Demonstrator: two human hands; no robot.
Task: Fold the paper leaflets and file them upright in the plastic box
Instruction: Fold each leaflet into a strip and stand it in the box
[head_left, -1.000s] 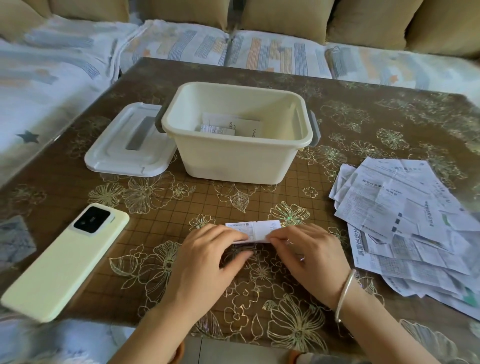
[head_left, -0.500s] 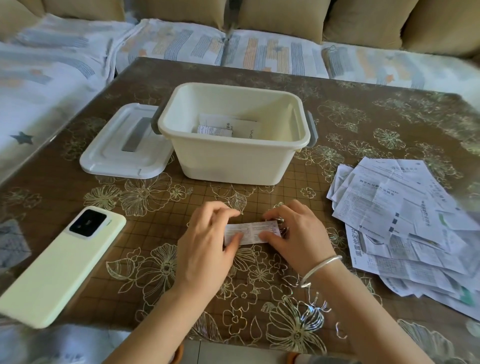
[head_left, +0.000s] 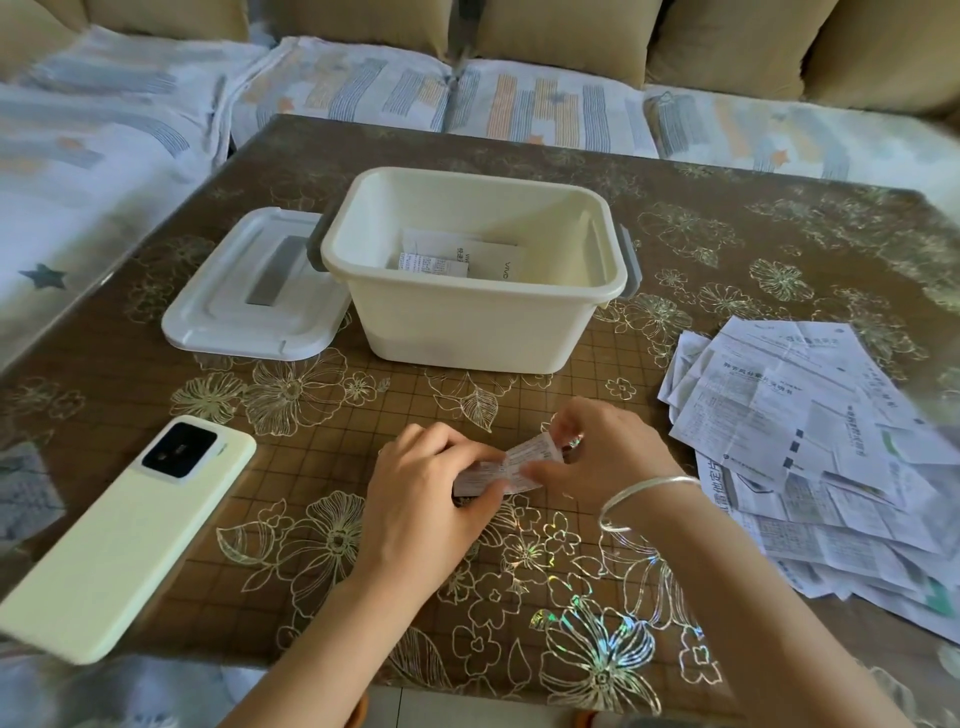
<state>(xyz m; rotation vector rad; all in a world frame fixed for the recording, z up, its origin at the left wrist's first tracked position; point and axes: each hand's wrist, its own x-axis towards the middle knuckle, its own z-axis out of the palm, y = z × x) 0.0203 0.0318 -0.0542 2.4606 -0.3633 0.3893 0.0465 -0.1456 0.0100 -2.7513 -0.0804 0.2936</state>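
A small folded leaflet (head_left: 524, 462) is held just above the table in front of me, tilted up to the right. My left hand (head_left: 421, 499) pinches its left end, and my right hand (head_left: 597, 457) pinches its right end with curled fingers. The cream plastic box (head_left: 483, 332) stands open behind them, with a few folded leaflets (head_left: 452, 260) inside. A loose pile of unfolded leaflets (head_left: 810, 447) lies at the right.
The box's white lid (head_left: 249, 312) lies to the left of the box. A pale green phone (head_left: 124, 535) lies face down at the front left. A sofa with striped covers surrounds the brown flowered table (head_left: 727, 249).
Both hands lifted the leaflet off the table, and it now tilts up to the right. My right hand's fingers curled round its end.
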